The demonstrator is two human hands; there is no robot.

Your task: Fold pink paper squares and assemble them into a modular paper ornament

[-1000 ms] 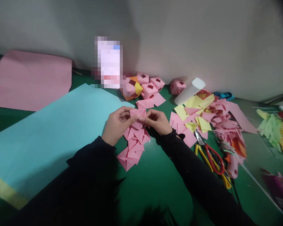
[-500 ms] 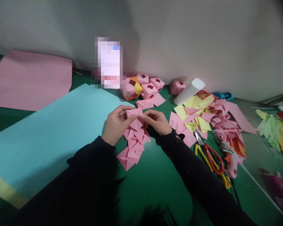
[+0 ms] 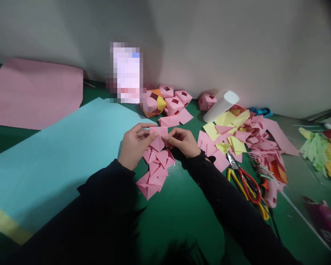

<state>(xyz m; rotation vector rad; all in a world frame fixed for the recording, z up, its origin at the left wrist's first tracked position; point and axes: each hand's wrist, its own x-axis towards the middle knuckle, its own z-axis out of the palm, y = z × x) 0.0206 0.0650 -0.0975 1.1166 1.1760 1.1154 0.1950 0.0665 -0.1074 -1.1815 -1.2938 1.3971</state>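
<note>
Between my hands is a small folded pink paper square [image 3: 159, 137] with creases meeting near its middle. My left hand [image 3: 134, 143] pinches its left side, thumb on top and fingers behind. At its right edge, the thumb and forefinger of my right hand [image 3: 184, 141] close on the paper. Just below, several folded pink paper pieces [image 3: 156, 170] lie overlapping on the green table [image 3: 176, 217]. Behind the hands rest a pink folded strip [image 3: 169, 121] and several pink paper balls with square holes [image 3: 174, 106].
A large light-blue sheet [image 3: 71, 147] covers the left, with a pink sheet [image 3: 41, 95] behind it. Scissors with red handles [image 3: 251, 187], yellow-handled pliers [image 3: 234, 180], a white roll [image 3: 222, 106] and pink and yellow scraps [image 3: 238, 145] lie right. A blurred screen [image 3: 128, 75] stands at the wall.
The top flap of the pink paper square now lies flatter, and its upper edge looks straight. Both hands stay nearly in place, still pinching it.
</note>
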